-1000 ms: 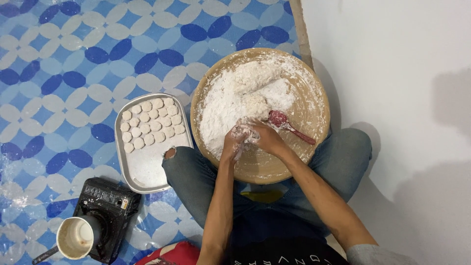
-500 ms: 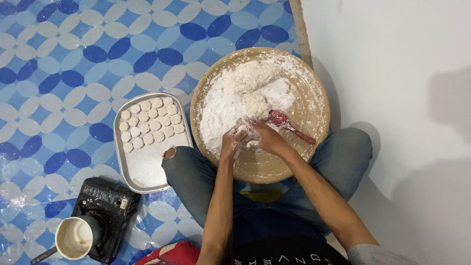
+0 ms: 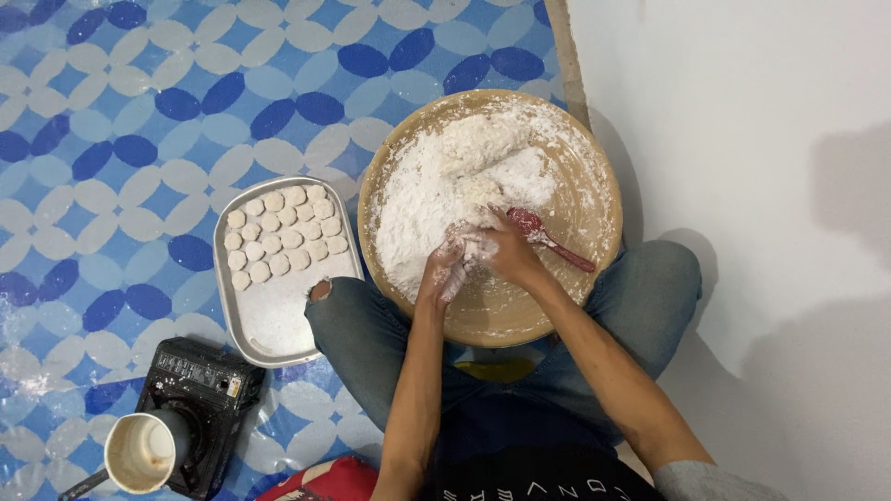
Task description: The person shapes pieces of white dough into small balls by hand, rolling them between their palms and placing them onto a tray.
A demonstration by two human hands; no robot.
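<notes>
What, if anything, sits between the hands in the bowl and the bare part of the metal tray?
Nothing visible does. Both the left hand and right hand press dough in the wooden bowl; the tray lies beside it, only the bowl's rim and a knee between.

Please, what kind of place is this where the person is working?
Probably a home floor used for food preparation. The person sits cross-legged on a blue-and-white patterned floor covering beside a white wall, with a floury wooden bowl on the lap and a metal tray of small dough discs alongside.
</notes>
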